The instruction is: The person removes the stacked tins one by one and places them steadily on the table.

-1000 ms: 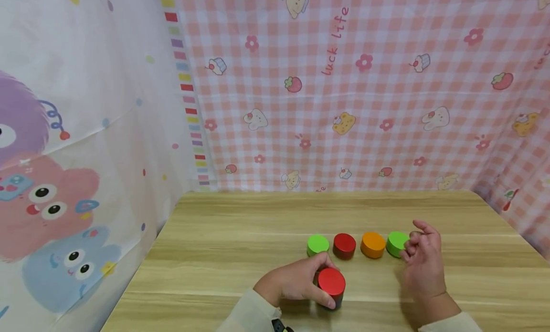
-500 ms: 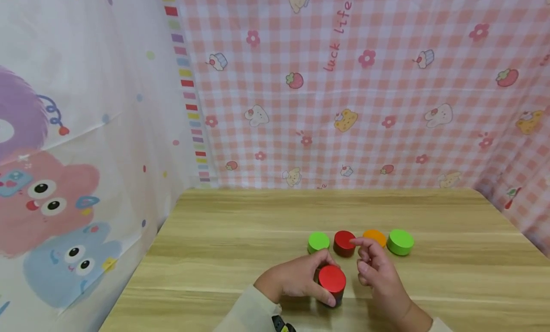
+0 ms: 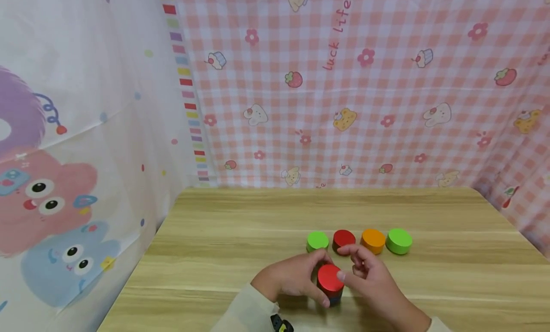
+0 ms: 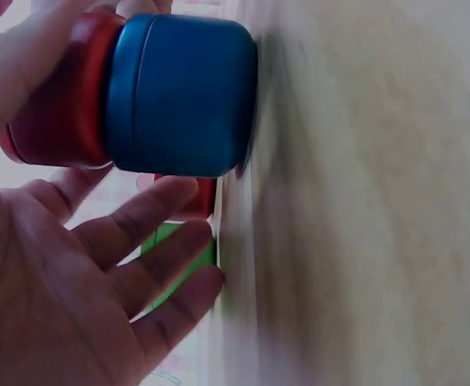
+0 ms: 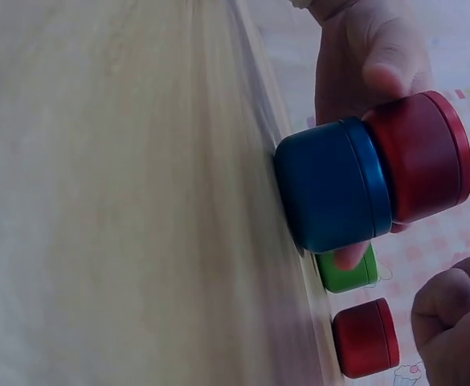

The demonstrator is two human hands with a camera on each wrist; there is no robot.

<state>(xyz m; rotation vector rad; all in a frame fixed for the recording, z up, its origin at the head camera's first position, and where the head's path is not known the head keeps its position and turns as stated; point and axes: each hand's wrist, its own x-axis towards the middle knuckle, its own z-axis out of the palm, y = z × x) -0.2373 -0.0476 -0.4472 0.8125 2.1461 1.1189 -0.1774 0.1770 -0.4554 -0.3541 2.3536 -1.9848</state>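
Observation:
My left hand point(image 3: 292, 275) grips a red round tin point(image 3: 329, 276) between thumb and fingers. Beneath it is a blue round tin point(image 4: 182, 96); the right wrist view shows the two stacked, the blue tin point(image 5: 331, 186) standing on the table. In the left wrist view the other left fingers spread loosely below the tins. My right hand point(image 3: 375, 282) hovers just right of the stack, its fingers loosely bent and holding nothing. Its thumb overlaps the red lid's edge in the head view; whether it touches, I cannot tell.
Behind the hands stands a row of round tins on the wooden table point(image 3: 223, 236): green point(image 3: 317, 241), dark red point(image 3: 343, 241), orange point(image 3: 373, 240) and another green tin point(image 3: 399, 241). A checked cloth point(image 3: 275, 141) hangs along the table's back edge.
My right hand has come leftward from beside the rightmost green tin to the stack, its thumb now at the red lid. The left hand keeps its grip in place.

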